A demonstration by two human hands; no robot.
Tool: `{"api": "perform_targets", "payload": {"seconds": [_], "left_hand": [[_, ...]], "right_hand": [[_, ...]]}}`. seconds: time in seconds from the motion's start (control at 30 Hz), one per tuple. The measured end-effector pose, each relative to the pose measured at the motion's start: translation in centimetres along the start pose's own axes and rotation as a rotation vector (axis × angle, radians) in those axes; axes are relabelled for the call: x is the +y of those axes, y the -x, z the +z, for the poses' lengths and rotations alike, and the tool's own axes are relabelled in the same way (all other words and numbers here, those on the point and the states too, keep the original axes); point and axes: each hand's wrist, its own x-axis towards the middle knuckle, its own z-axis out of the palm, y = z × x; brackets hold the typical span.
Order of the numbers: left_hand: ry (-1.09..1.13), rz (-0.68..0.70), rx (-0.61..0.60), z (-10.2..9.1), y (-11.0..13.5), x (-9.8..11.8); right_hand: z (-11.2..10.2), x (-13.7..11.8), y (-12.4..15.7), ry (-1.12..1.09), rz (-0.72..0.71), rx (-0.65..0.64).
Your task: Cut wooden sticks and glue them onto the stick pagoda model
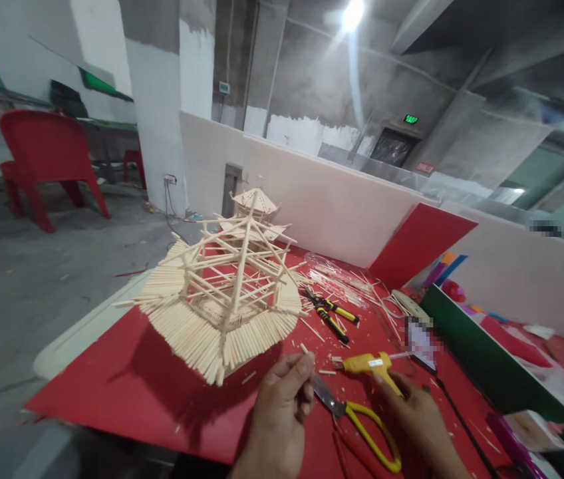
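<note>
My left hand (284, 392) is closed in a pinch, with the tip of a short wooden stick (304, 348) poking out above the thumb. Opposite it, my right hand (414, 407) has its fingers round the handle of a yellow glue gun (366, 364), whose nozzle points left toward the left hand. A tiered pagoda model (232, 299) made of thin wooden sticks stands left of both hands, its upper frame bare and a skirt of close-set sticks below. Yellow-handled scissors (374, 432) lie between my hands, partly hidden by the left one.
Yellow-and-black pliers (332, 313) and loose sticks (316, 329) lie on the red tabletop (132, 379). Behind stand a smaller pagoda (257, 206) and a white partition (312, 193). A green-sided box (491, 359) bounds the right, near a phone-like screen (420, 342).
</note>
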Motion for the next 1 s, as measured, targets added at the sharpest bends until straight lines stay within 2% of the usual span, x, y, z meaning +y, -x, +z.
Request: {"api": "perform_targets", "payload": {"seconds": [0.1,0.17,0.23,0.27,0.3,0.4,0.43,0.53,0.63,0.7,0.73,0.8,0.83,0.87,0.9,1.0], "left_hand": [[-0.008,0.010,0.020,0.4,-0.1,-0.2],[-0.022,0.020,0.028,0.7,-0.2,-0.3],[-0.041,0.033,0.022,1.0,-0.2,-0.5],[-0.050,0.040,0.016,1.1,-0.1,-0.6],[-0.060,0.046,0.010,1.3,-0.1,-0.6],[-0.076,0.054,0.004,1.7,0.2,-0.8],[-0.075,0.054,0.004,1.9,0.4,-0.7],[-0.056,0.050,0.003,1.9,0.8,-0.6],[-0.053,0.028,0.004,1.7,1.2,-0.3],[-0.068,0.010,0.003,1.5,1.2,-0.2],[-0.079,0.010,0.001,1.4,1.2,-0.1],[-0.106,0.030,0.004,1.2,1.0,-0.1],[-0.119,0.043,0.011,1.0,0.8,-0.1],[-0.128,0.051,0.018,0.9,0.6,-0.3],[-0.135,0.052,0.024,0.8,0.5,-0.4],[-0.155,0.017,0.010,0.8,0.2,-1.1]], "right_hand": [[0.0,0.9,0.3,0.057,-0.013,0.008],[-0.3,0.0,0.9,0.080,-0.084,0.071],[-0.8,-2.2,1.9,0.044,-0.267,0.217],[-1.1,-3.8,2.5,-0.018,-0.410,0.312],[-1.4,-5.5,3.2,-0.121,-0.555,0.332],[-2.1,-10.9,4.6,-0.318,-0.895,0.293],[-2.2,-12.3,4.7,-0.350,-0.956,0.303],[-2.1,-15.0,4.6,-0.396,-1.041,0.288],[-1.8,-15.2,4.0,-0.411,-1.081,0.226],[-1.6,-14.1,3.4,-0.396,-1.047,0.240],[-1.6,-13.1,3.0,-0.356,-0.974,0.274],[-1.6,-10.2,2.1,-0.155,-0.692,0.315],[-1.7,-8.5,1.7,0.003,-0.489,0.291],[-1.8,-6.8,1.3,0.171,-0.293,0.197],[-1.9,-5.1,1.0,0.240,-0.194,0.145],[-1.8,-1.4,0.6,0.300,-0.097,0.020]]}}
